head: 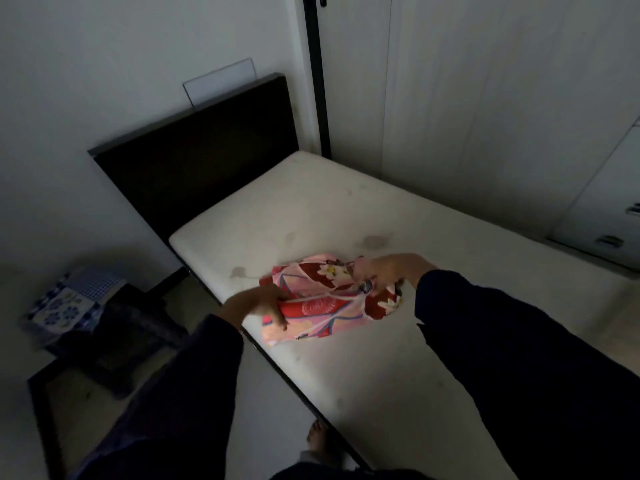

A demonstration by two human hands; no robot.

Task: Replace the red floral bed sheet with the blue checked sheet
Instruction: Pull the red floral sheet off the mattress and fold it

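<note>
Red and pink floral fabric, the red floral sheet (322, 299), lies folded into a small bundle on the bare white mattress (329, 209), close to its left edge. The left hand (256, 304) grips the bundle's near left end, fingers curled over the cloth. The right hand (384, 271) holds the far right end, fingers closed on a gathered fold. The blue checked sheet (97, 280) sits folded on a dark low stand (131, 327) beside the bed, well apart from the hands. A dark headboard (194, 150) stands against the wall.
</note>
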